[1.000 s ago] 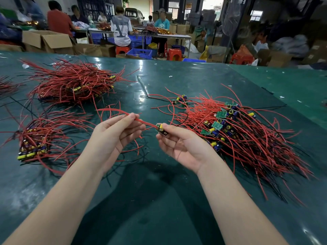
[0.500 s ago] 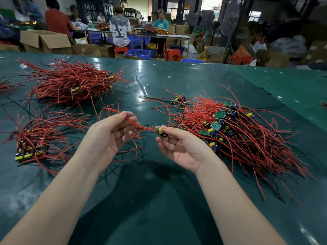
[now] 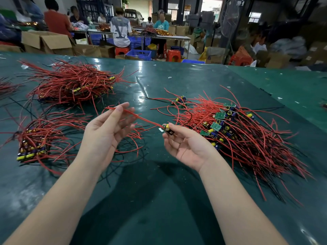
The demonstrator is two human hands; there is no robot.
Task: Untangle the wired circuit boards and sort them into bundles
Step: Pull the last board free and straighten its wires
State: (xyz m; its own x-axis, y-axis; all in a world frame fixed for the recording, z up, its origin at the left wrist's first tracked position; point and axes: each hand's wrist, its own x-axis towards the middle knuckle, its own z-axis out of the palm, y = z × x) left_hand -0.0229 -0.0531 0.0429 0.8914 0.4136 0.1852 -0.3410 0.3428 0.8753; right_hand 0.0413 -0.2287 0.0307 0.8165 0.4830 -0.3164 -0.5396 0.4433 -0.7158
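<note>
My right hand (image 3: 185, 144) pinches a small circuit board (image 3: 167, 129) with a yellow capacitor between thumb and fingertips. Its red wires (image 3: 143, 118) stretch left through the fingers of my left hand (image 3: 108, 128), which holds them loosely with fingers nearly straight. A tangled pile of boards and red wires (image 3: 235, 131) lies to the right. A sorted bundle (image 3: 37, 142) lies at the left, with a larger bundle (image 3: 74, 85) behind it.
The green table (image 3: 159, 200) reaches to a far edge with cardboard boxes (image 3: 47, 42) behind it. Several people work at tables in the back. Loose red and black wires (image 3: 131, 149) lie under my hands. Another red bundle (image 3: 7, 87) shows at the far left edge.
My left hand has slid left along the red wires and its fingers have loosened and spread. My right hand keeps hold of the board in about the same place.
</note>
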